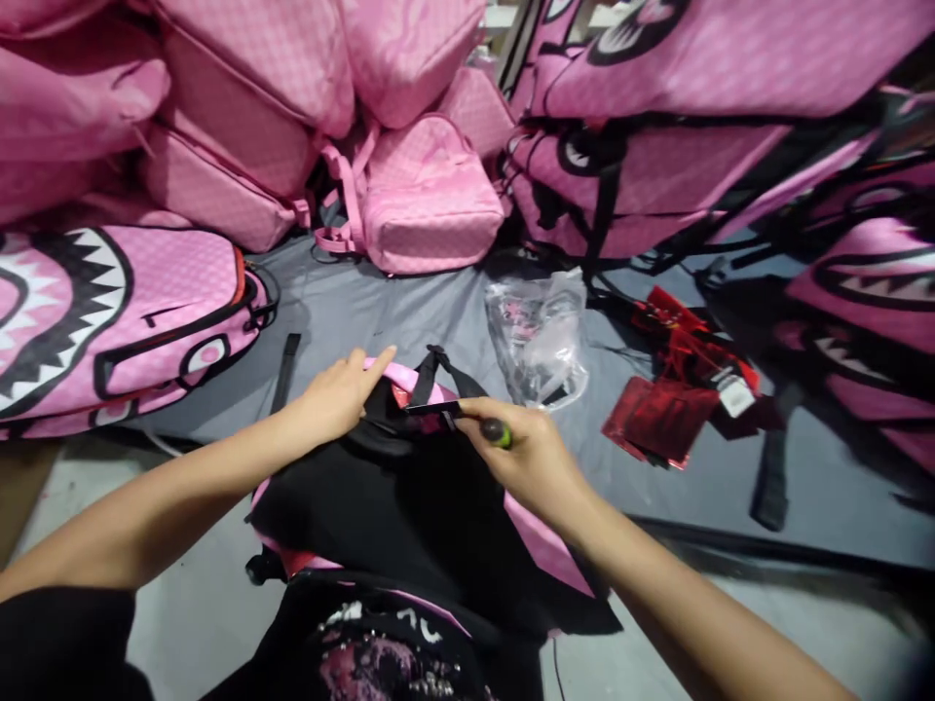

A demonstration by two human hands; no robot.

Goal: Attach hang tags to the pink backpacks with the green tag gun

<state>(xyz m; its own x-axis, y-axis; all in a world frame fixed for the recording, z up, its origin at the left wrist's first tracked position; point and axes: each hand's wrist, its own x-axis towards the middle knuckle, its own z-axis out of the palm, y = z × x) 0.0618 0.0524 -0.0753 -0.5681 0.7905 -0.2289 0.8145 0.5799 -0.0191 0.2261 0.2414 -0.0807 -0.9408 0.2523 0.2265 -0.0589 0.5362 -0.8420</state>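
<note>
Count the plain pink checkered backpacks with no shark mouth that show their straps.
1 clearly: the plain backpack at top centre, its straps on its left. More plain pink bags are stacked upper left; their number is unclear and some may be hidden.

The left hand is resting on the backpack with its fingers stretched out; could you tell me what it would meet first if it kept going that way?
Probably the black strap. The left hand lies on the backpack, fingers pointing up and right toward that strap, which rises just beyond the fingertips. Depth is hard to judge.
</note>
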